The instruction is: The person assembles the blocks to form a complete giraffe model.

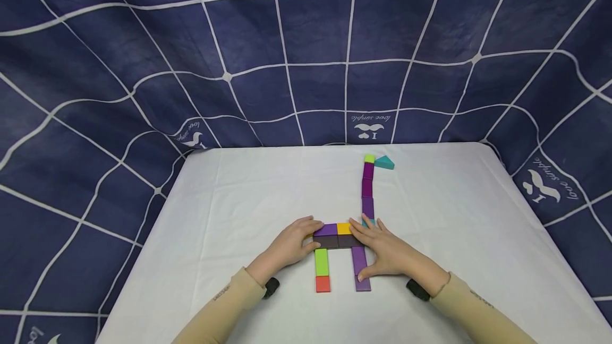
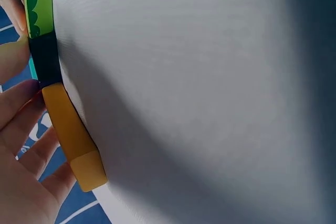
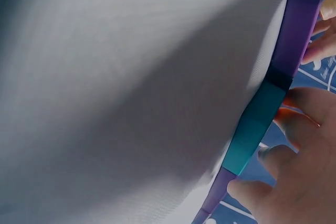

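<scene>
Flat coloured blocks lie end to end on the white cloth. My left hand point(image 1: 292, 240) is at the left end of the dark blocks point(image 1: 326, 241) and purple block point(image 1: 326, 229), thumb at the near side and fingertips at the far side. An orange block point(image 2: 71, 129) beside the dark one shows in the left wrist view. My right hand point(image 1: 384, 251) spreads over the right end, fingers by the yellow block point(image 1: 343, 228) and a teal block point(image 3: 257, 124). Its thumb touches the lower purple column point(image 1: 359, 261). A green block point(image 1: 322, 262) and a red block point(image 1: 322, 284) form the left column.
A line of purple blocks point(image 1: 367, 187) runs away from the right hand to a lime block point(image 1: 370, 158). Beside that lies a teal triangular block point(image 1: 384, 162). Dark blue cloth point(image 1: 315, 89) with white lines hangs behind and beside the white table point(image 1: 248, 195).
</scene>
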A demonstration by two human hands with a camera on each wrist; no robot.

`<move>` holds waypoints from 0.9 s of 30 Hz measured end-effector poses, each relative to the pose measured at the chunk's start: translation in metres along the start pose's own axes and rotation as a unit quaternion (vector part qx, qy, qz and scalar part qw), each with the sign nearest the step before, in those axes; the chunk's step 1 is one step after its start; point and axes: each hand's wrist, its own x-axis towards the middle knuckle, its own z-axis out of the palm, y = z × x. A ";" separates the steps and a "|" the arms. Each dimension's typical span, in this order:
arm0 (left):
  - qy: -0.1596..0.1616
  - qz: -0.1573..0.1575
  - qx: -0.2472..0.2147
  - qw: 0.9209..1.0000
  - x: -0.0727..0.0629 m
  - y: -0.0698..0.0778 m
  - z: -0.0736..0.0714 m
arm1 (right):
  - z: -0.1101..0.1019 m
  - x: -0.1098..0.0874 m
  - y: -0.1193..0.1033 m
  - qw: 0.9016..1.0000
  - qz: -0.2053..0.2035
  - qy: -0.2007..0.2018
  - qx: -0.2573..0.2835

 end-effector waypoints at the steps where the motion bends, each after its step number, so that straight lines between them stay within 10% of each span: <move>1: 0.001 -0.005 -0.003 1.000 0.000 0.000 0.000 | 0.000 0.000 0.000 1.000 0.000 0.000 0.001; 12: 0.073 -0.103 -0.028 0.992 -0.010 -0.014 -0.009 | 0.002 0.000 0.002 1.000 -0.003 0.003 0.008; 27: 0.069 -0.094 -0.007 0.993 -0.012 -0.017 -0.006 | 0.002 0.000 0.003 1.000 0.001 0.003 0.014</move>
